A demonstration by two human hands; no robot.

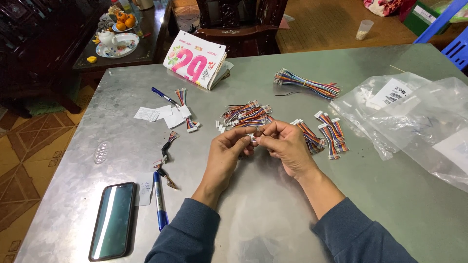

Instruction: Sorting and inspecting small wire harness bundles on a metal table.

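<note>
My left hand (229, 146) and my right hand (282, 141) meet over the middle of a grey metal table (253, 214). Together they pinch a small white connector (254, 138) between their fingertips; most of it is hidden by the fingers. Just beyond the hands lies a loose pile of short multicoloured ribbon cables (243, 115) with white plugs. To the right of my right hand lie more short cable pieces (329, 132) side by side. A longer tied bundle of coloured wires (307, 84) rests further back.
A black phone (113, 220) and a blue pen (159, 199) lie at the near left. Paper slips (161, 114), another pen (164, 96) and wire scraps (165, 156) sit left of centre. A tear-off calendar (195, 59) stands at the back. Clear plastic bags (419, 122) cover the right side.
</note>
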